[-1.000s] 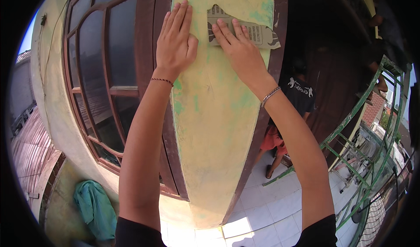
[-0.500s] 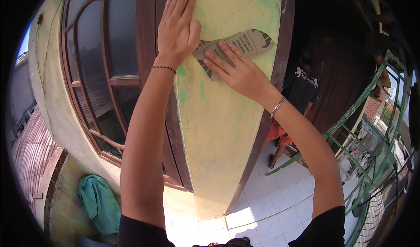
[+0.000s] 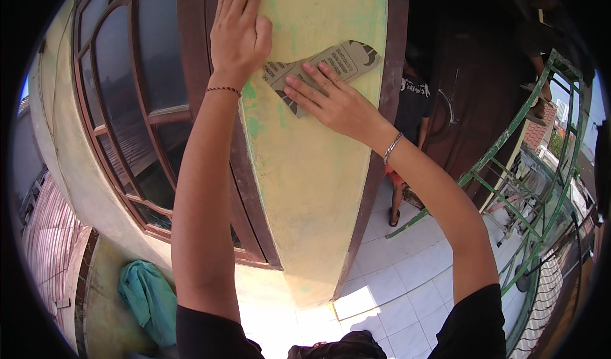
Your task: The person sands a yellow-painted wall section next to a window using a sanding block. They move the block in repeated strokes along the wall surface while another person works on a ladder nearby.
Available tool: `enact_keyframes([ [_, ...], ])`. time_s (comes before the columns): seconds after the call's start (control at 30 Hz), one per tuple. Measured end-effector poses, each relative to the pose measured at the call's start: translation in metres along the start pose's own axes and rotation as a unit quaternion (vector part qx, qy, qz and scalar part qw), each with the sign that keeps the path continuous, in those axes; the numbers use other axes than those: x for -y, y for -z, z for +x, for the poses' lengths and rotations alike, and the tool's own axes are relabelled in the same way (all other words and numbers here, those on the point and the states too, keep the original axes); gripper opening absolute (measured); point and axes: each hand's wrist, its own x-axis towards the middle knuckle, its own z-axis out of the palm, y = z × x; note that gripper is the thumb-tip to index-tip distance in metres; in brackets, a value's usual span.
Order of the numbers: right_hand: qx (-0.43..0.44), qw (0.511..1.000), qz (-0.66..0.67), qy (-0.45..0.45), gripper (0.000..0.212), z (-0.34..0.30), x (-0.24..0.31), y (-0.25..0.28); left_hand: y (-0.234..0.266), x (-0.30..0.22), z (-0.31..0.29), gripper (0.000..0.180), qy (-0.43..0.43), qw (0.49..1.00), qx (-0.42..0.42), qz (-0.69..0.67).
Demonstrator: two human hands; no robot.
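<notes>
Grey-brown sandpaper [image 3: 345, 62] beneath the loosely spread right hand [image 3: 340, 107], just beside the flat, close-fingered left hand [image 3: 239, 46].

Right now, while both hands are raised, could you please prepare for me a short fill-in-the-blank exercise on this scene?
1. The paper lies under the fingers of the ____ hand.
2. The window stands to the ____ of the yellow wall.
3. The metal frame at the far right is painted ____.
4. The floor is laid with white ____.

Missing words: right; left; green; tiles.
</notes>
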Motion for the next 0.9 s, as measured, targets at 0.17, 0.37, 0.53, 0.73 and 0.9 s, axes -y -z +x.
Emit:
enact_keyframes([
  [0.17, -0.012, 0.996, -0.066, -0.054, 0.061, 0.029, -0.053, 0.014, -0.011, 0.011, -0.001, 0.058, -0.019, 0.998, -0.052, 0.004],
  [0.37, -0.03, 0.985, -0.025, -0.166, 0.059, 0.041, -0.042, 0.007, -0.01, 0.009, 0.003, 0.058, -0.03, 0.998, -0.038, 0.025],
  [0.53, 0.037, 0.995, -0.057, -0.068, 0.053, 0.021, -0.005, 0.021, -0.012, 0.008, 0.001, 0.059, -0.016, 0.999, -0.024, 0.035],
  [0.73, 0.022, 0.994, -0.094, 0.046, 0.049, 0.009, -0.034, 0.023, -0.007, 0.004, 0.002, 0.059, -0.012, 0.999, -0.022, 0.043],
  [0.9, 0.015, 0.979, -0.159, -0.124, 0.051, 0.024, -0.059, 0.018, -0.013, 0.0, 0.004, 0.059, -0.02, 0.999, -0.017, 0.042],
])
